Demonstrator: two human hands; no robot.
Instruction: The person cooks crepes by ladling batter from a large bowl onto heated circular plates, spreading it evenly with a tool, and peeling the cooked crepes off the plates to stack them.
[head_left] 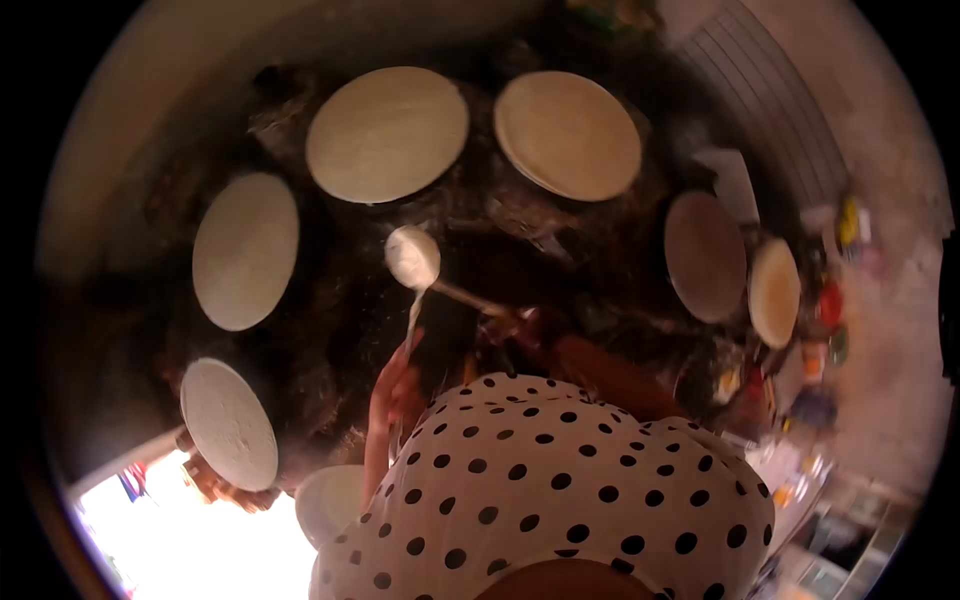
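My left hand (400, 382) is closed round the handle of a ladle (412, 257), whose round bowl looks full of something pale. Pale material streaks the handle just below the bowl. To the right, my right hand (515, 328), dim and partly blurred, grips a thin stick (465, 296) that reaches up to the ladle bowl. Beyond the hands lie two large round discs, one pale (388, 135) and one tan (568, 136). More pale discs stand at the left (246, 252) and lower left (229, 425).
At the right are a dark round plate (705, 257) and a smaller cream disc (774, 293). A white bowl (330, 503) sits at the lower left, near bright light. Various small objects and a red item (830, 302) line the right side.
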